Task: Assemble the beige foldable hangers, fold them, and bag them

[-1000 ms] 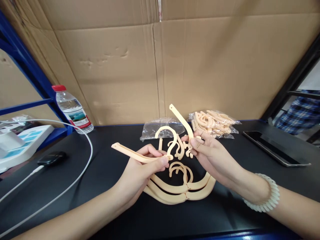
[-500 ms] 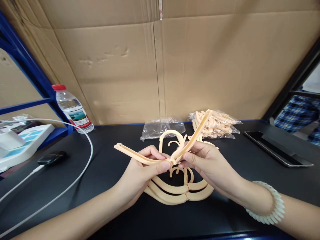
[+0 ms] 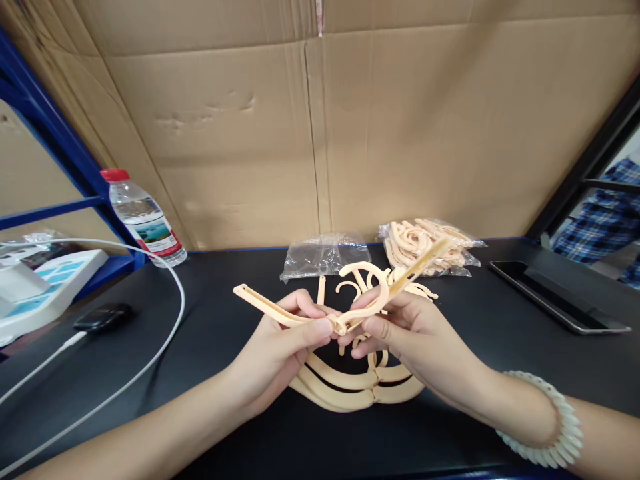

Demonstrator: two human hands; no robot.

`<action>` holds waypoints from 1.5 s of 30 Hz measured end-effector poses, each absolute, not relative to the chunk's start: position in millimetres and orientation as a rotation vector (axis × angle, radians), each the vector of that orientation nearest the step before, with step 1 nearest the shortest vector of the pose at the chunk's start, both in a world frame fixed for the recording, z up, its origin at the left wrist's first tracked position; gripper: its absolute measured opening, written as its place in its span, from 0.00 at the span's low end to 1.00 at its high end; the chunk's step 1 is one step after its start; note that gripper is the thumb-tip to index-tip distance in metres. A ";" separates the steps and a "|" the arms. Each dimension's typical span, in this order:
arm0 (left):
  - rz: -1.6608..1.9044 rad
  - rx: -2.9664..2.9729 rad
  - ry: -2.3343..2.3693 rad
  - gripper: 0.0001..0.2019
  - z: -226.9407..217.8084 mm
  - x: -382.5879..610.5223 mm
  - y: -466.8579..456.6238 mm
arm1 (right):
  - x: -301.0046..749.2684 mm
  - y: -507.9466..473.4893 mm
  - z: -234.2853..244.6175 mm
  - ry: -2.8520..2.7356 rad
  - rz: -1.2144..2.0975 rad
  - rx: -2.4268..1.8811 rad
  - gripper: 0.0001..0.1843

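A beige folding clothes hanger (image 3: 265,307) is held between my two hands above the table, its two arms angled up and out. My left hand (image 3: 293,340) pinches the left arm near the middle joint with thumb and fingers. On the other side, my right hand (image 3: 400,327) grips the right arm close to the same joint. The hanger's curved hook leans to the right over my right fingers. Beneath my hands lie several assembled beige hangers (image 3: 345,400) on the black table. More loose beige hanger parts (image 3: 323,290) lie behind them, partly hidden by my hands.
Clear bags of beige hanger parts (image 3: 425,247) lie at the back right, beside a crumpled clear bag (image 3: 325,257). A phone (image 3: 555,297) rests on the right. At left are a water bottle (image 3: 147,223), a power strip (image 3: 55,283), a black device (image 3: 103,317) and a white cable (image 3: 183,300).
The hanger's hook has swung over to the right, across my right hand. The right arm of the hanger has tipped lower and further right.
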State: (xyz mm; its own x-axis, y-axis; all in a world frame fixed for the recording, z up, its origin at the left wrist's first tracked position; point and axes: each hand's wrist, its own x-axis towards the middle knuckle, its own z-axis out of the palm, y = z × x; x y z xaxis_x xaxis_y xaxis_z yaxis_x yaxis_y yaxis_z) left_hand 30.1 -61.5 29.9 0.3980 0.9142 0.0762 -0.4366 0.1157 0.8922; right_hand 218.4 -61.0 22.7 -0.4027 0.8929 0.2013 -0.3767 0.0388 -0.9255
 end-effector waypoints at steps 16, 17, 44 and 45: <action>1.028 1.017 0.552 0.08 31.1 31.1 -66.0 | 212.1 -71.7 26.3 -1.205 1.549 -0.613 0.04; 1.037 1.030 0.549 0.08 31.3 31.7 -66.4 | 212.0 -72.4 26.2 -1.194 1.542 -0.615 0.04; 1.246 1.116 0.824 0.12 22.8 39.0 -70.5 | 220.2 -58.0 31.9 -1.354 1.367 -0.823 0.09; 1.248 1.103 0.837 0.12 24.9 37.2 -69.6 | 227.2 -53.6 36.6 -1.393 1.362 -0.822 0.08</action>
State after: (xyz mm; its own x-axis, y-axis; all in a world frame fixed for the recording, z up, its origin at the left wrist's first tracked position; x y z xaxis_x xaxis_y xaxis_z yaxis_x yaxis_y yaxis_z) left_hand 37.2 -69.6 24.9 0.1619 0.9835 0.0810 -0.2981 -0.0295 0.9541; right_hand 227.2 -53.6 36.6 -0.2881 0.9398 0.1835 -0.1627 0.1409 -0.9766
